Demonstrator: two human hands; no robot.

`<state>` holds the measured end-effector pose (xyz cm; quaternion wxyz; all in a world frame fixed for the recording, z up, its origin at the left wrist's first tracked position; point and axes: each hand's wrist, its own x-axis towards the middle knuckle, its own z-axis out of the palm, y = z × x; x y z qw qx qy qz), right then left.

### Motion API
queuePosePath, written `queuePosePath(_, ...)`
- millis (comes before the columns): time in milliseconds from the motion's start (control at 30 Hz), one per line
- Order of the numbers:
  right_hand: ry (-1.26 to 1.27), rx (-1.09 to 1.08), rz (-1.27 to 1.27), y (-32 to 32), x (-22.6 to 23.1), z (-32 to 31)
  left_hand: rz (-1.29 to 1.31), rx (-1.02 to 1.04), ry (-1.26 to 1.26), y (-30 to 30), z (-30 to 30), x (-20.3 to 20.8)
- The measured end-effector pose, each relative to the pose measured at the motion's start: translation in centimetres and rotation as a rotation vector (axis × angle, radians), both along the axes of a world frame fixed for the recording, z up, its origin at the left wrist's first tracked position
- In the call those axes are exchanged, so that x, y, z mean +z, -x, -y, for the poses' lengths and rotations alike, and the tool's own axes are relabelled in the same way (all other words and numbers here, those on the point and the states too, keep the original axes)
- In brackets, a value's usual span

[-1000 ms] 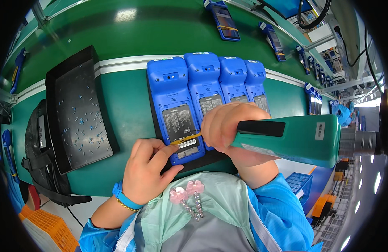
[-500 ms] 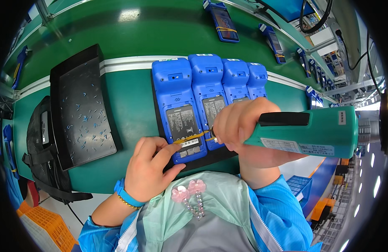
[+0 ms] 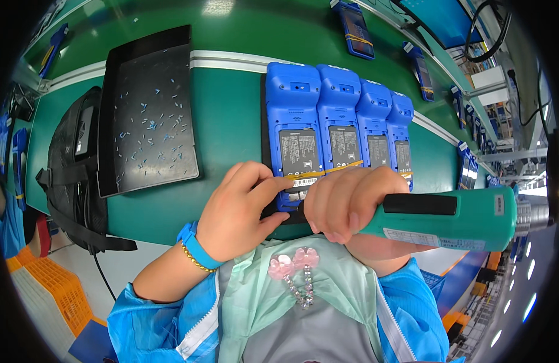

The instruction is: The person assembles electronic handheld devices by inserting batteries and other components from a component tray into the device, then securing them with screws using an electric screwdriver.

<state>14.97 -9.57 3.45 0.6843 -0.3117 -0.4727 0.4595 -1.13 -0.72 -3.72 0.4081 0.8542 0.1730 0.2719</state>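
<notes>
My right hand (image 3: 352,202) is wrapped round a green electric screwdriver (image 3: 449,219), held nearly level with its front end pointing left. That tip, partly hidden by my fingers, is by the lower end of the leftmost blue handheld terminal (image 3: 293,91). My left hand (image 3: 234,209) grips this terminal's lower left corner, index finger on top and thumb at the bottom edge. A yellow rubber band (image 3: 352,165) runs from my left fingertips across the batteries. Several such terminals lie back-up, side by side, with black batteries (image 3: 343,144) showing.
A black tray (image 3: 149,115) of small bluish screws stands at left, beside a black bag (image 3: 73,163). Beyond the metal rail (image 3: 225,60), banded terminals (image 3: 355,30) lie on a green surface. A monitor (image 3: 437,21) and cables hang at far right.
The terminals and tray appear shifted right and up in view. The screwdriver's tip has come down from the second terminal's side to the leftmost terminal's lower end. My left hand stays on that terminal.
</notes>
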Motion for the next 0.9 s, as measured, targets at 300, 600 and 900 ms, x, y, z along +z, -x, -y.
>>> queuePosePath(300, 0.067, -0.058, 0.092, 0.76, -0.14, 0.21, -0.011, -0.026, 0.033, 0.29, 0.10, -0.35)
queuePosePath(600, 0.080, 0.023, 0.028, 0.86, 0.22, 0.44, 0.001, -0.017, 0.012, 0.19, 0.09, -0.57)
queuePosePath(900, -0.022, 0.023, 0.149, 0.91, -0.53, 0.16, 0.013, -0.013, 0.006, 0.26, 0.10, -0.85)
